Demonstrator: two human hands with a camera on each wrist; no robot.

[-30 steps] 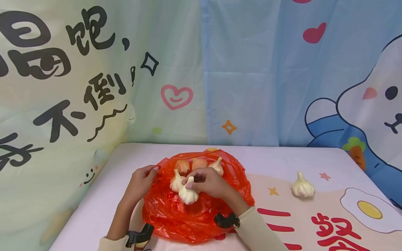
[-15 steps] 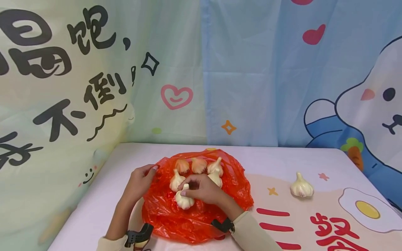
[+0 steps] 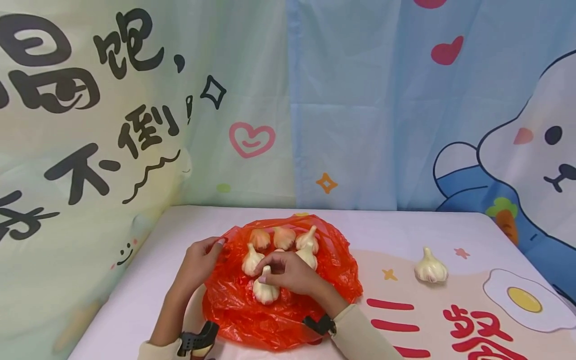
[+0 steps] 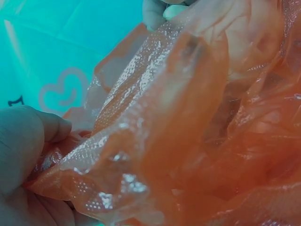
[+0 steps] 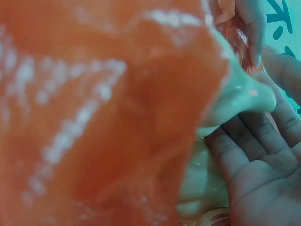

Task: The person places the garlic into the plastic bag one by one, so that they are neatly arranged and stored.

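Note:
A red plastic bag (image 3: 288,325) lies spread open on the table, with several garlic bulbs in it. My left hand (image 3: 198,262) pinches the bag's left rim; the left wrist view shows its thumb and fingers (image 4: 56,127) on the crumpled film. Inside the bag, my right hand (image 3: 290,270) holds a garlic bulb (image 3: 265,292) by its upright stem. In the right wrist view that bulb (image 5: 235,94) is partly behind the red film, its stem between thumb and fingers. Another garlic bulb (image 3: 252,260) stands just left of the right hand, and one more (image 3: 307,256) behind it.
A single garlic bulb (image 3: 431,267) stands outside the bag on the right of the printed tablecloth (image 3: 387,230). At the bag's back, two bulbs (image 3: 284,238) show orange through the film. A printed curtain (image 3: 342,100) hangs behind the table.
My right hand has shifted slightly left and lower with its garlic bulb, uncovering another bulb behind it at the right. The left hand stays on the bag's rim.

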